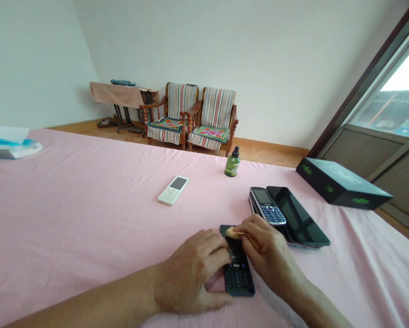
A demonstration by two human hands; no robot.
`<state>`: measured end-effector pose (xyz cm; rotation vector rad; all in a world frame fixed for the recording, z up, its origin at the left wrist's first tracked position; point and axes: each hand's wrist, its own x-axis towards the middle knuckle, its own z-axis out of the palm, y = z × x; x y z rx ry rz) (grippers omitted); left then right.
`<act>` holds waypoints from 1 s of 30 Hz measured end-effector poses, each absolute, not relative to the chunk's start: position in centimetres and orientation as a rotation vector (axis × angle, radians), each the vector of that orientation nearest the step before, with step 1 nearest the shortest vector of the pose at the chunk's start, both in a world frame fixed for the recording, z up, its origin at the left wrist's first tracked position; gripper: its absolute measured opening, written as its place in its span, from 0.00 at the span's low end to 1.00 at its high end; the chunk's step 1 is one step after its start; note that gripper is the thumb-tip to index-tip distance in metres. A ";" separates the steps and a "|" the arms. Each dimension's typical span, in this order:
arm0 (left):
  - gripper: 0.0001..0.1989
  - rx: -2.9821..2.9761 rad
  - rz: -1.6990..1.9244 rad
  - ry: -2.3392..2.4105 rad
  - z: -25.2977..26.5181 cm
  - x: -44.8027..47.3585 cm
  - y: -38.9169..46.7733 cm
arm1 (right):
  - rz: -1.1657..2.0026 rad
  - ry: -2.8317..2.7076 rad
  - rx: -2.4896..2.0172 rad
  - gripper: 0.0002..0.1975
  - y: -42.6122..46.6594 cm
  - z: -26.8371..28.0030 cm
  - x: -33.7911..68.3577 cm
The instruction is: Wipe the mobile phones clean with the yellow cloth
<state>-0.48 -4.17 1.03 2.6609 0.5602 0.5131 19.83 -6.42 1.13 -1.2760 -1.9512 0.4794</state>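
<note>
Right grip is pinched on a tan cloth against the black phone; my left grip is loosely spread, touching it. White phone is nearby.

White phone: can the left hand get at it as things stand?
Probably yes: only pink cloth lies between the left hand and the white phone, though the hand would first have to leave the black phone.
</note>
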 end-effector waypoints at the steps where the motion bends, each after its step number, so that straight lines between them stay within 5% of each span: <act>1: 0.21 2.666 0.516 0.549 1.0 -0.5 -4.2 | 0.437 -1.933 -1.258 0.13 -6.0 0.6 19.6; 25: 0.29 2.532 0.619 0.674 1.1 -0.8 -4.2 | 0.905 -2.063 -1.197 0.16 -7.9 2.0 19.6; 30: 0.27 2.407 0.799 0.614 0.9 -1.1 -3.5 | 0.793 -2.031 -1.248 0.14 -7.5 2.1 20.5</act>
